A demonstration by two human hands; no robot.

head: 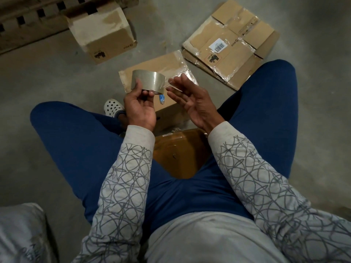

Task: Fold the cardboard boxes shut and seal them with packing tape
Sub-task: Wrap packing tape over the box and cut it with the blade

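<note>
Sitting on the concrete floor (47,76) with knees spread wide; a grey sack (20,234) is lying beside my left hip. A brown cardboard box (178,154) is resting between my thighs, its top partly hidden under my forearms.

Just above it my left hand (139,111) is gripping the roll of clear packing tape (147,82), thumb on one side and fingertips curling under the rim, holding the roll up off everything. My right hand (191,99) is hovering just beside the roll, palm turned toward it, fingers straight and relaxed, gripping nothing. A clear strip (167,86) seems to be running from the roll toward those fingertips, but I cannot tell whether it is touching them.

A white clog (113,107) is showing beside my left wrist. Beyond the hands a second box (163,67) is sitting with its top flaps down and wrinkled tape shining across them.

Farther right, flattened boxes (228,48) are lying stacked on the floor, barcode label up. Farther left, an assembled box (102,31) is standing near a wooden pallet (28,14).
</note>
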